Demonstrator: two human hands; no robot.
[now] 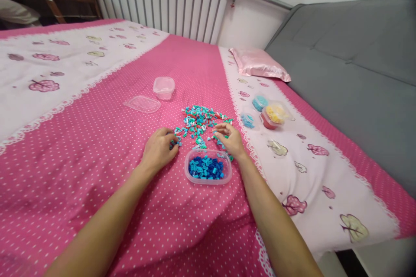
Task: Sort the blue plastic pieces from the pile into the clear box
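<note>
Small plastic building bricks (202,122) in teal, red, blue and white lie in a loose pile on the pink dotted sheet. At the pile's left edge is my left hand (160,146), its fingers curled down over some bricks; what they grip is mostly hidden. My right hand (229,139) is at the pile's right side, thumb and fingers drawn together in a pinch, too small to show what is between them. Between my wrists stands an open clear tub (187,172) holding dark blue and light blue bricks.
Beyond the pile are an empty clear tub (164,83) and a flat clear lid (143,104). To the right stand small tubs of blue bricks (260,103) and a tub of yellow bricks (274,113) above red. Farther off are a pink pillow (260,64) and a grey headboard (351,47).
</note>
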